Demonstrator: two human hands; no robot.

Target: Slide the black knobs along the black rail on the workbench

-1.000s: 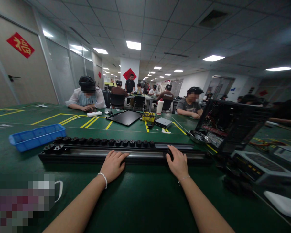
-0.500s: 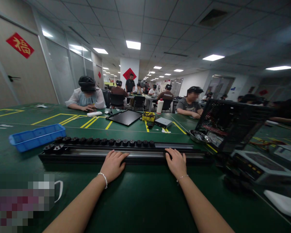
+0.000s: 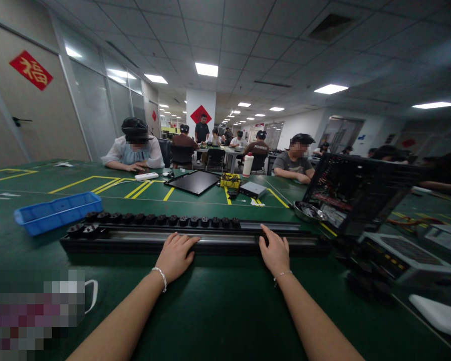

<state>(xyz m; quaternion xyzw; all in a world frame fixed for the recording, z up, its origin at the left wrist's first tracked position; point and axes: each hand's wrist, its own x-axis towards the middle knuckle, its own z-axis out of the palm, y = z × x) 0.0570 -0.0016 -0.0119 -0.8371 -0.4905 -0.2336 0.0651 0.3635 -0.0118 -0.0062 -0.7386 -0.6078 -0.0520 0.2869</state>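
Two long black tracks with metallic channels lie side by side across the table in front of me. A row of small black socket-like modules (image 3: 173, 220) fills the left and middle of the far track. Two more modules (image 3: 91, 229) sit at the left end of the near track (image 3: 135, 245). My left hand (image 3: 175, 255) rests palm down on the near track's middle, fingers stretched out and holding nothing. Farther right on that track lies my right hand (image 3: 276, 252), its index finger pointing toward the far track and its thumb apart from it.
Left of the tracks is a blue bin (image 3: 60, 213). To the right stand a metal bowl (image 3: 308, 213), an open computer case (image 3: 372, 195) and a power supply unit (image 3: 409, 258). Beyond lie a black panel (image 3: 193, 181) and a grey box (image 3: 252, 189). Two people sit opposite.
My right hand's index finger has lifted and stretched forward, and its fingers have shifted slightly right. The left hand and the tracks look unmoved.
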